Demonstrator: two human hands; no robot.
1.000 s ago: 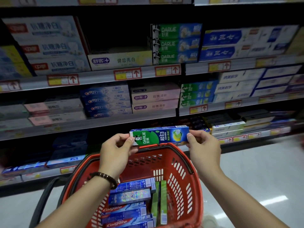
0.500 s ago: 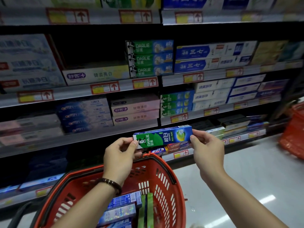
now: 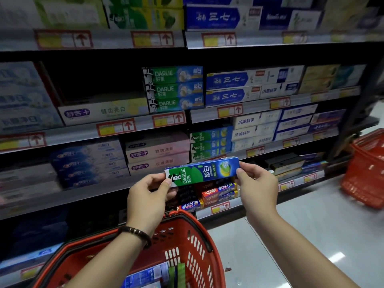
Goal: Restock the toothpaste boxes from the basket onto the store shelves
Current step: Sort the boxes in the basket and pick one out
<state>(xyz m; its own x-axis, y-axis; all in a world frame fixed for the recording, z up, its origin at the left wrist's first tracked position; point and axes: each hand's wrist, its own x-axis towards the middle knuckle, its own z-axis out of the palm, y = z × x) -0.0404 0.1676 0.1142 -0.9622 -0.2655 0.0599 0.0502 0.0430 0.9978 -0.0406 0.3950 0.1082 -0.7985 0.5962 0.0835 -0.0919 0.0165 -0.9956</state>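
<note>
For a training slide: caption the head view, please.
Left hand and right hand hold a Darlie toothpaste box by its ends above the near red basket.

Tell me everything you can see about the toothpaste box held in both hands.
The long green-and-blue cardboard Darlie toothpaste box looks closed. Its front faces the camera: green left part with white DARLIE lettering and a hatted figure, blue right part with a yellow-green picture. It is held nearly level, right end slightly higher, the left hand pinching its left end and the right hand its right end, above the red plastic basket.
</note>
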